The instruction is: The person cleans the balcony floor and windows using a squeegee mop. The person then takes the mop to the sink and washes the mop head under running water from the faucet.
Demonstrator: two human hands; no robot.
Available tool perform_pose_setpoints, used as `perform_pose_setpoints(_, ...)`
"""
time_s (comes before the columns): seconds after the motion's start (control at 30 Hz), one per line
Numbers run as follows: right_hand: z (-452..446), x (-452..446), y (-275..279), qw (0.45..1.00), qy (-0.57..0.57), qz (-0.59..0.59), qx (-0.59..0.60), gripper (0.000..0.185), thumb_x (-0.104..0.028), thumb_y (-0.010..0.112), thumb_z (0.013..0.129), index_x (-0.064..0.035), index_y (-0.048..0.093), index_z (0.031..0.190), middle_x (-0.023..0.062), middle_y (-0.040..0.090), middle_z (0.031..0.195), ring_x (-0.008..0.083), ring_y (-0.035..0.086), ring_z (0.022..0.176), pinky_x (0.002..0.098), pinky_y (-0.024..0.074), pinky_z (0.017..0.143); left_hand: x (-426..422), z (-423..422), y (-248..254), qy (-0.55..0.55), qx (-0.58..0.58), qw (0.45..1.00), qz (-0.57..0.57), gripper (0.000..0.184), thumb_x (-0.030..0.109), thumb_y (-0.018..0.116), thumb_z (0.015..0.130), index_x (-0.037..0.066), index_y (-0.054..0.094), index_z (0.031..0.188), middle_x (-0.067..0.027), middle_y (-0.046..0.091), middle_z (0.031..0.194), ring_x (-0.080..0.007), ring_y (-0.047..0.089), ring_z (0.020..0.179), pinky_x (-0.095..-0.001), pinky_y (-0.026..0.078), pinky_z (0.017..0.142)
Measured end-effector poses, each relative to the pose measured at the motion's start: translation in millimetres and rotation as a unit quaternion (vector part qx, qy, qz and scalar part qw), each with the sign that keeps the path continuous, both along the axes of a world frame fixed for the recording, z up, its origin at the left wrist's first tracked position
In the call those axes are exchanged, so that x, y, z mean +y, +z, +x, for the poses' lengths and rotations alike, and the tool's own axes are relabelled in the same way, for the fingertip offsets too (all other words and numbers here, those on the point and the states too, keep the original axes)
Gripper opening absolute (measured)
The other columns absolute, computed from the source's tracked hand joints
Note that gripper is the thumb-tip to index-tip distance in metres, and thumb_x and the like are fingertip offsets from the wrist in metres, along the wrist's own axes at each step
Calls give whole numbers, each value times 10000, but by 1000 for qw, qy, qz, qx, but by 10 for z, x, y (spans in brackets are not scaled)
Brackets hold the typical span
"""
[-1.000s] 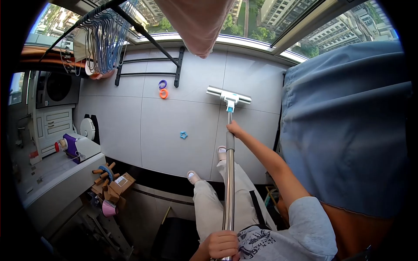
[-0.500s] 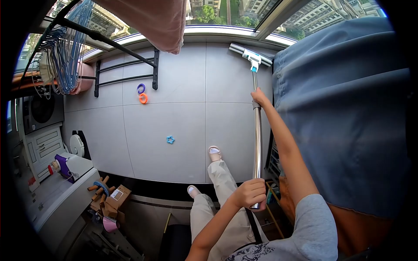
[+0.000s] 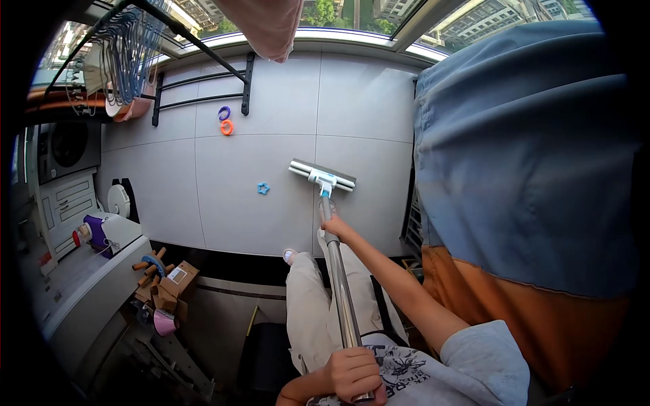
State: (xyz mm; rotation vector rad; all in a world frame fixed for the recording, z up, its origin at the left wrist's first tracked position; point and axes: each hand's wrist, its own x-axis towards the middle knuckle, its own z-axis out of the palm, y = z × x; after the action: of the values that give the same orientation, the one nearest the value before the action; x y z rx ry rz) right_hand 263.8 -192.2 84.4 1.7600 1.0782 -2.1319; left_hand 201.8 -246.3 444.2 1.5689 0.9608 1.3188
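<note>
Mop pole (image 3: 343, 298), left grip (image 3: 354, 373) wrapping end, right grip (image 3: 335, 229) clasping further along

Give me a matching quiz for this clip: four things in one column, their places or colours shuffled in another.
1. Left hand
2. Right hand
3. Star
4. Purple ring

A. Light blue, on the floor
B. On the pole, nearer the mop head
C. Beside an orange ring
D. On the pole, by the shirt

Pairs: 1-D; 2-B; 3-A; 4-C
</note>
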Motion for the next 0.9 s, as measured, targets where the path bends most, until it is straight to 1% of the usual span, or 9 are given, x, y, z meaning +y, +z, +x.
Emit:
perform_pose_setpoints(0.03, -28, -75, 125, 1000, 6, -2, 3, 429, -151, 564, 562, 121, 451, 874, 219, 527, 797, 313, 524, 810, 340, 409, 737, -34, 83, 31, 24, -7, 999, -35, 68, 56, 348, 439, 36, 397, 483, -55, 429, 505, -178, 448, 429, -267, 410, 442)
perform_pose_setpoints(0.07, -21, -159, 233, 999, 25, -21, -6, 400, -141, 568, 557, 113, 463, 848, 210, 526, 774, 299, 526, 782, 346, 418, 695, -93, 144, 77, 48, -18, 996, -74, 106, 1, 519, 502, 26, 416, 496, -52, 401, 489, -179, 440, 430, -260, 415, 460)
perform_pose_setpoints(0.23, -65, -378, 220, 993, 98, -64, -10, 306, -103, 583, 550, 73, 495, 784, 170, 510, 687, 241, 537, 636, 377, 444, 448, -303, 43, 203, 99, -7, 993, -62, 113, 10, 530, 490, 34, 420, 503, -38, 407, 486, -177, 433, 410, -246, 408, 439)
perform_pose_setpoints(0.47, 457, 49, 344, 996, -74, -33, -23, 227, -95, 522, 647, 17, 442, 827, 102, 464, 675, 191, 478, 517, 326, 422, 429, -456, 59, 87, 42, -62, 997, -11, 123, -2, 499, 488, 44, 386, 473, -35, 375, 470, -181, 408, 401, -248, 392, 418)
perform_pose_setpoints(0.53, 689, 183, -89, 988, -150, -16, -25, 191, -90, 489, 679, -3, 401, 824, 113, 457, 669, 193, 470, 480, 327, 435, 418, -456, 53, -156, -13, -86, 996, 15, 129, 3, 502, 479, 52, 382, 469, -33, 374, 467, -189, 411, 411, -256, 381, 426)
perform_pose_setpoints(0.6, 785, 432, -106, 974, -225, -17, 0, 195, -96, 463, 705, -14, 351, 841, 117, 442, 647, 208, 484, 472, 335, 442, 401, -444, 85, -537, -26, -108, 994, 24, 158, 29, 522, 482, 64, 368, 480, -33, 395, 503, -192, 404, 431, -258, 353, 439)
perform_pose_setpoints(0.67, 805, 601, -267, 964, -262, 25, -29, 214, -118, 436, 724, -12, 325, 873, 115, 429, 642, 210, 485, 470, 328, 436, 388, -391, 106, -925, 30, -155, 987, 32, 156, 52, 510, 456, 73, 356, 458, -26, 364, 468, -189, 386, 409, -254, 338, 421)
perform_pose_setpoints(0.8, 652, 624, -345, 972, -222, 39, -71, 228, -137, 406, 737, -9, 307, 898, 123, 423, 654, 212, 482, 452, 326, 429, 366, -459, -74, -1209, 35, -158, 984, 69, 130, 98, 482, 488, 79, 360, 450, -22, 377, 439, -171, 409, 388, -261, 368, 425)
perform_pose_setpoints(0.9, 485, 432, -372, 970, -178, 51, -160, 243, -151, 389, 742, -6, 304, 917, 135, 425, 668, 217, 478, 431, 331, 426, 353, -696, -197, -1266, 25, -172, 982, 78, 152, 71, 474, 406, 73, 324, 433, -32, 311, 438, -198, 347, 378, -275, 337, 402)
